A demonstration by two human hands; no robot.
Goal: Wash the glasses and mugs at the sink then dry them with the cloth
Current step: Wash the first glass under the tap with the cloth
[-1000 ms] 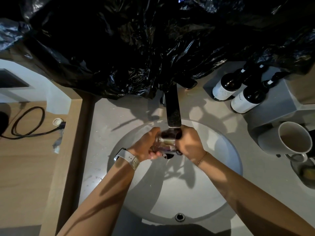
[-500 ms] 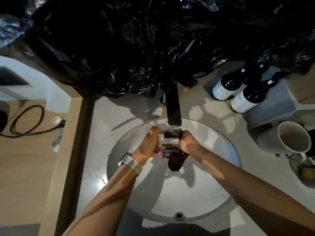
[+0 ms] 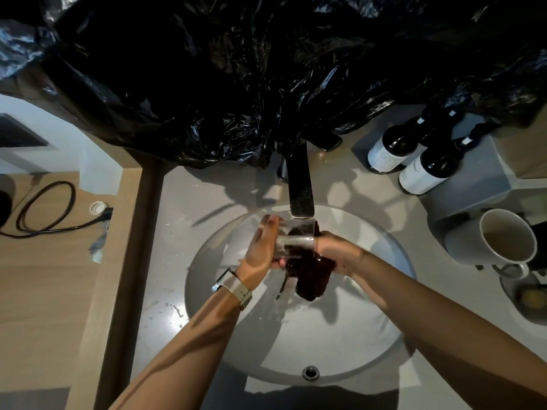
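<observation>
A clear drinking glass [image 3: 296, 242] is held sideways under the dark tap [image 3: 300, 187], over the round white sink [image 3: 384, 335]. My left hand [image 3: 260, 250] grips the glass from its left end. My right hand [image 3: 337, 251] presses a dark wet cloth [image 3: 310, 276] against and into the glass; part of the cloth hangs down below it. Water runs over the glass. A white mug [image 3: 500, 242] lies on its side on the counter at the right.
Two dark bottles with white labels [image 3: 414, 161] stand at the back right. Crumpled black plastic sheeting [image 3: 236, 84] covers the wall behind the tap. A small dish [image 3: 529, 294] sits below the mug. A wooden shelf with a black cable [image 3: 44, 208] lies left.
The glass has turned from upright between both hands to sideways under the tap. The dark cloth now hangs lower, and my left hand has opened along the glass's end.
</observation>
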